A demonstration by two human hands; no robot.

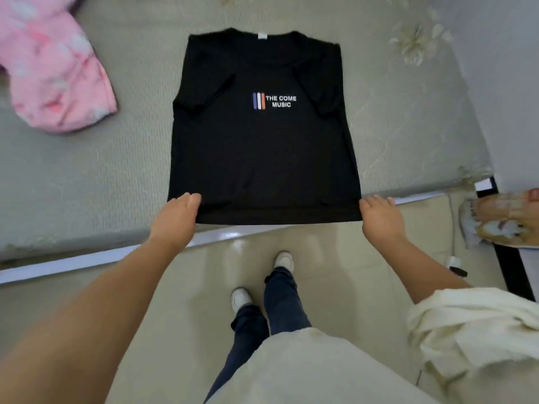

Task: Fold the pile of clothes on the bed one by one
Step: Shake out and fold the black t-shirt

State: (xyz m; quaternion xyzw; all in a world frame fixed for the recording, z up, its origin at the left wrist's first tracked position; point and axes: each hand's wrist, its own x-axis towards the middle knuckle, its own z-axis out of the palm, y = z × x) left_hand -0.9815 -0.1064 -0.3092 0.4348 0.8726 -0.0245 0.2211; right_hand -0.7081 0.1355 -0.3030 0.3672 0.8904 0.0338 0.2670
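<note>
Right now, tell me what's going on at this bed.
A person stands at the edge of the bed folding a black T-shirt. It lies flat, print up, with both sleeves already folded in. The left hand and right hand each grip a bottom corner of the shirt at the hem. A pink garment lies crumpled to the left, not yet folded.

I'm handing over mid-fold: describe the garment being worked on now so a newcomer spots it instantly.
On the grey bed, look at the near edge, where the left hand and right hand each hold a bottom corner. Spread flat there is the black T-shirt. Its white chest print, THE COME MUSIC, separates it from the crumpled pink garment at far left.
</note>
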